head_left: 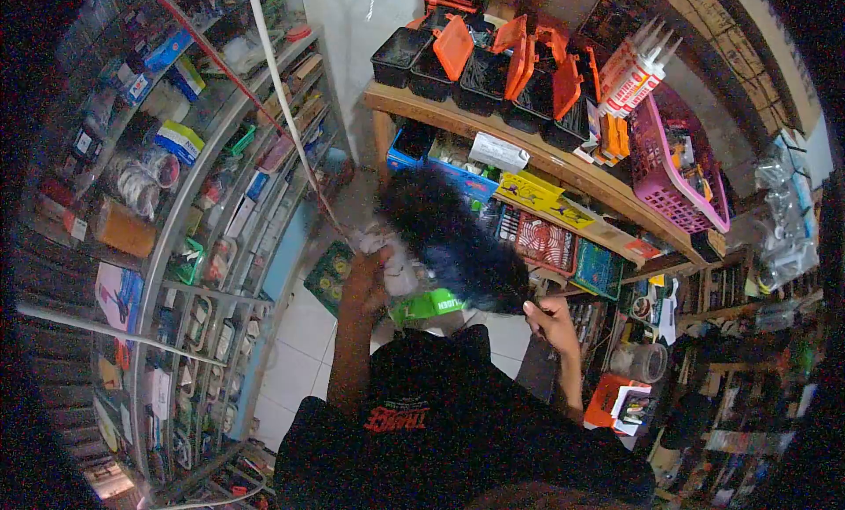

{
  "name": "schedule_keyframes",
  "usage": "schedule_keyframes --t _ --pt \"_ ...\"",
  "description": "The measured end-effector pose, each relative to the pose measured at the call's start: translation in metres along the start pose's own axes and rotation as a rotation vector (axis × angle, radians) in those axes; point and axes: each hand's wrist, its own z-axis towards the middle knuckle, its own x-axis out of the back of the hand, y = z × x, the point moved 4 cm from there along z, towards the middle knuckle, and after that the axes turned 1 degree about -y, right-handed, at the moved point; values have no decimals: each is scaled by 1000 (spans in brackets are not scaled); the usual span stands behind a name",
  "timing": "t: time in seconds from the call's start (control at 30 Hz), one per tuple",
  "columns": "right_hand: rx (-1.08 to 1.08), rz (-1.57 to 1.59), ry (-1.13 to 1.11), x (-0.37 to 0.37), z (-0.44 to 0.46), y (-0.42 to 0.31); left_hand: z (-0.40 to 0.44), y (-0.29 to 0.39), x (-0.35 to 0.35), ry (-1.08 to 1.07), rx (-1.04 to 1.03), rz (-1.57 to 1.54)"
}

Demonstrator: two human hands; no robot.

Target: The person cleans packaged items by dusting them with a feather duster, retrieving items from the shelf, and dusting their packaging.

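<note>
A dark, fluffy feather duster (466,246) stretches across the middle of the view, its edges smeared by motion. My right hand (552,322) is closed around its thin handle end, at the right. To the left, my left hand (373,268) is raised with its fingers bent against a pale, crumpled thing (401,268) that I cannot make out clearly. Below the duster lies a green package (429,308) with white lettering. Beneath my left forearm, a dark green crate (329,279) is on the tiled floor.
A wooden shelf (528,123) ahead bears black bins with orange lids (480,74), sealant tubes (635,70) and a pink basket (673,171). A red basket (546,242) and a teal basket (598,268) are below. At left stands a metal-framed glass display case (189,189) full of goods.
</note>
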Motion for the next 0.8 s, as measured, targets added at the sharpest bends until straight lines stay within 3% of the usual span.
schedule_keyframes --t 0.1,0.17,0.27,0.3,0.37,0.43,0.53,0.63,0.7,0.8 --pt "46 -3 10 4 2 -4 -19 13 -28 -14 105 74" --pt "111 -95 102 15 5 1 -4 -16 -3 -120 191 -17" --pt "177 13 399 15 18 -2 1 -37 7 -282 302 -139" --pt "125 39 299 10 18 3 0 -39 -5 -342 320 -175" --pt "-4 169 320 -2 19 39 -3 -46 -28 -462 354 -247" --pt "-92 358 155 -21 19 27 0 -62 -24 -446 286 -183" --pt "40 301 188 -49 30 -22 0 -67 -23 -381 216 -117" --pt "-68 187 150 -53 35 -32 11 -84 -9 -329 187 -198" --pt "45 110 172 -59 44 -30 12 -84 -11 -285 152 -202" --pt "237 -21 224 -68 52 -50 8 -90 -25 -367 284 -257"
